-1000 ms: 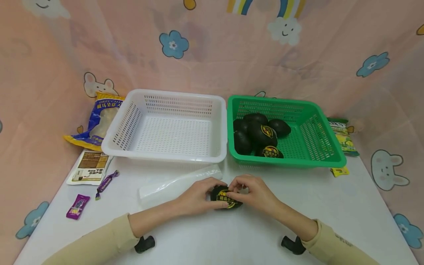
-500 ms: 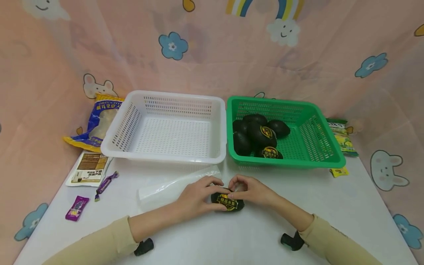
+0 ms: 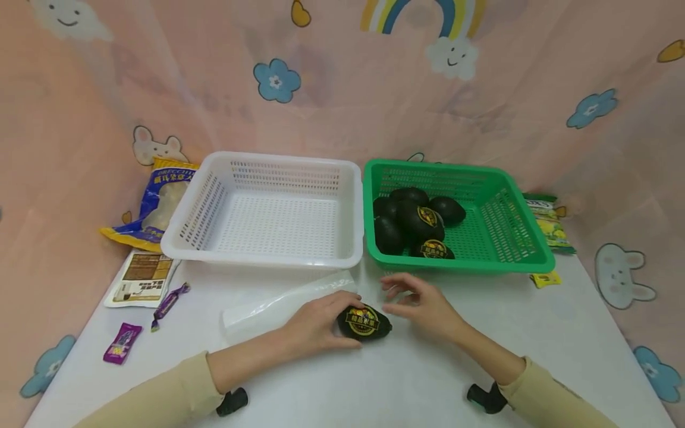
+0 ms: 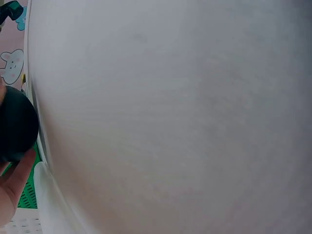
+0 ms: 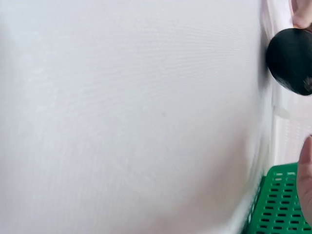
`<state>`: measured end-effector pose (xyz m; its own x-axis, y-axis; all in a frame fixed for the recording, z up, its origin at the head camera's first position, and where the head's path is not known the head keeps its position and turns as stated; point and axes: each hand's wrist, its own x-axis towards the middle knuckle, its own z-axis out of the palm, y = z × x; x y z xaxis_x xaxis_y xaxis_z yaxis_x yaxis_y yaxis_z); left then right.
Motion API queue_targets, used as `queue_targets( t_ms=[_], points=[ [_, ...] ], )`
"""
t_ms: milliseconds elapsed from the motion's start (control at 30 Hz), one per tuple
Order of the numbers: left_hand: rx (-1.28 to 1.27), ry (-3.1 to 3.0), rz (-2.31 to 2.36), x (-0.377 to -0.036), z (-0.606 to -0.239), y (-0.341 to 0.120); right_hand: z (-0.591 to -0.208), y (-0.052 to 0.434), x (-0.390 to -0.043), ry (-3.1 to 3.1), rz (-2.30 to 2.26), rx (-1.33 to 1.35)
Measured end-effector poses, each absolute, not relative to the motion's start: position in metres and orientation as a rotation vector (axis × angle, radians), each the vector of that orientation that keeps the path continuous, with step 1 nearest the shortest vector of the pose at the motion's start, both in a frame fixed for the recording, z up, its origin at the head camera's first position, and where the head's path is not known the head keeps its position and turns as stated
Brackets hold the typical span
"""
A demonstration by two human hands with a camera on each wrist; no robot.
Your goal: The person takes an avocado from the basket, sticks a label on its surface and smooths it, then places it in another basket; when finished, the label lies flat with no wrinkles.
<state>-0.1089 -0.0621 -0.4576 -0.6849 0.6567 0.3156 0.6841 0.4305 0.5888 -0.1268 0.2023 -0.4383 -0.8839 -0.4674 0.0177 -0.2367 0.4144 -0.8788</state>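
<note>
The black egg-shaped pack [image 3: 364, 323], glossy with a round yellow-and-black label facing up, lies on the white table [image 3: 535, 333], cupped by the curled fingers of the left hand [image 3: 316, 321]. Just right of it, apart from it, the right hand [image 3: 423, 303] hovers with fingers loosely spread, holding nothing. A clear plastic bag [image 3: 283, 303] lies beyond the left fingers, and past both hands stand a white basket [image 3: 262, 258] and a green basket [image 3: 514, 261] holding more black packs.

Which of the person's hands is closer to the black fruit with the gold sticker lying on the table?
The left. The left hand grips the black fruit from its left side, while the right hand hovers just off its right end, fingers relaxed and apart from it.
</note>
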Motion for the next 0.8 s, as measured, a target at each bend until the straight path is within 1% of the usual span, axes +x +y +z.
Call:
queue_targets(
  t_ms=[133, 267, 367, 467, 567, 633, 733, 800],
  points=[
    [-1.195, -2.698, -1.157, -0.110, -0.458, -0.062, -0.431, 0.209, -0.125, 2.393, -1.694, -0.360],
    [-1.154, -2.734, -1.230, -0.111, -0.458, -0.063, -0.427, 0.209, -0.127, 2.236, -1.802, -0.044],
    [-1.165, -2.722, -1.286, -0.112, -0.455, -0.064, -0.427, 0.206, -0.132, 2.113, -1.901, 0.183],
    [-1.225, -2.661, -1.340, -0.118, -0.444, -0.065, -0.428, 0.203, -0.139, 2.013, -2.007, 0.310],
    [-1.305, -2.559, -1.382, -0.133, -0.418, -0.061, -0.429, 0.199, -0.144, 1.950, -2.063, 0.360],
    [-1.327, -2.495, -1.367, -0.150, -0.396, -0.052, -0.430, 0.197, -0.145, 1.912, -2.096, 0.374],
    [-1.276, -2.486, -1.304, -0.183, -0.367, -0.030, -0.431, 0.195, -0.146, 1.888, -2.107, 0.375],
    [-1.209, -2.574, -1.229, -0.204, -0.356, -0.013, -0.433, 0.195, -0.146, 1.906, -2.087, 0.375]
  ],
)
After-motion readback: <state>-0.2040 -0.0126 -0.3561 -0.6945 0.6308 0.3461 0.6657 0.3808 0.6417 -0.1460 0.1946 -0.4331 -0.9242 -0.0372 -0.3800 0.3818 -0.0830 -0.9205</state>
